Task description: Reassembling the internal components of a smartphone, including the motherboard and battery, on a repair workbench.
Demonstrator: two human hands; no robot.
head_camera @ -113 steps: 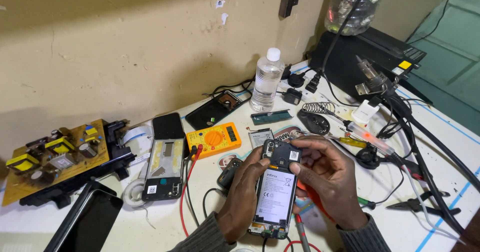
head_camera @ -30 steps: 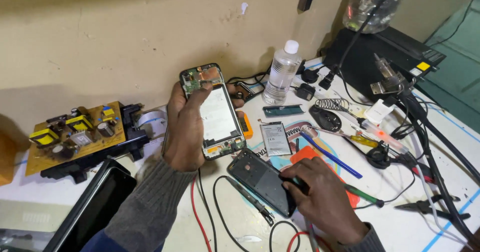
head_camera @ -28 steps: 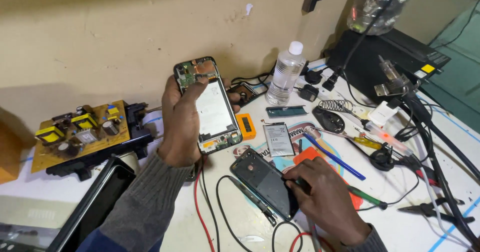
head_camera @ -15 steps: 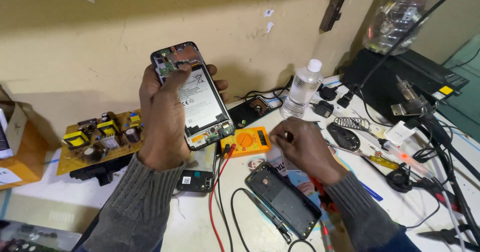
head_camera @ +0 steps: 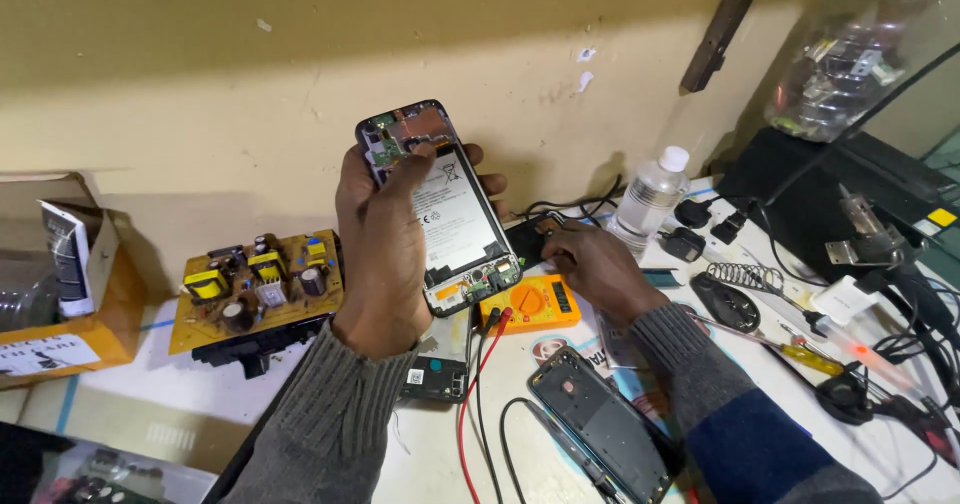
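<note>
From the head camera, your left hand point(head_camera: 385, 254) grips an opened phone point(head_camera: 440, 209) upright, lifted above the tabletop point(head_camera: 440, 464) with its inner side facing you: the battery and the small green boards at top and bottom are bare. Its back cover point(head_camera: 600, 429) is already off and lies dark side up near your right forearm. Your right hand point(head_camera: 595, 264) reaches out beyond the yellow multimeter point(head_camera: 527, 302), fingers curled down onto something small and dark by the cables; you cannot tell from here whether it has closed on anything.

So the phone stands opened, the battery is in place and the boards are not taken out, as far as the view shows. The meter's red and black leads trail loose towards you, touching nothing on the phone. A brown circuit board point(head_camera: 258, 286) sits off to the left, untouched.
</note>
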